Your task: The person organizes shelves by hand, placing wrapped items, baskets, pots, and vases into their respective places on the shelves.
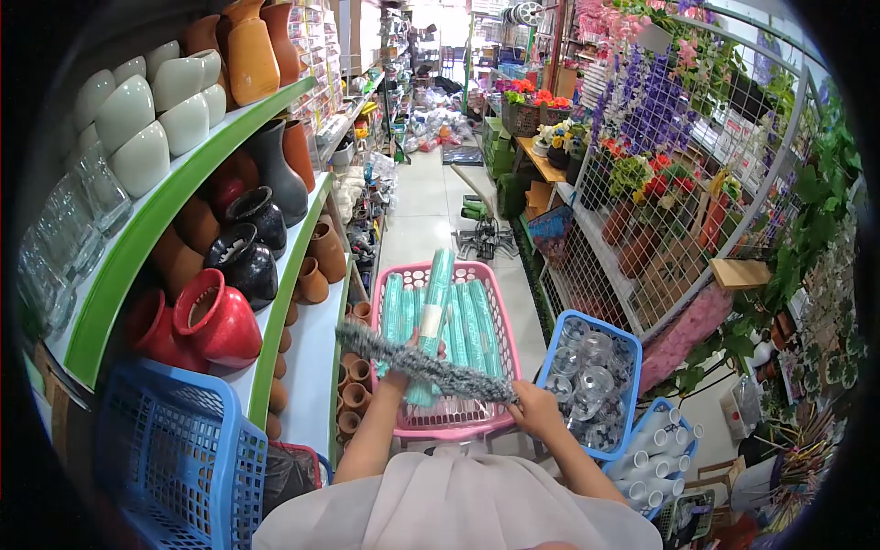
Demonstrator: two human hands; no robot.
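Note:
My left hand (401,365) grips a teal wrapped roll (432,321) upright over a pink basket (396,275) filled with several more teal rolls. My right hand (535,410) holds the end of a long grey fuzzy duster (412,362) that lies across the basket from lower right to upper left. The duster crosses in front of the roll held by my left hand.
Ceramic vases and pots fill green-edged shelves (266,339) on the left. A blue basket (183,449) sits on the lower shelf. Another blue basket (559,344) holds clear plastic items at right; white cups (655,449) lie below. A wire rack with artificial flowers (660,119) lines the aisle.

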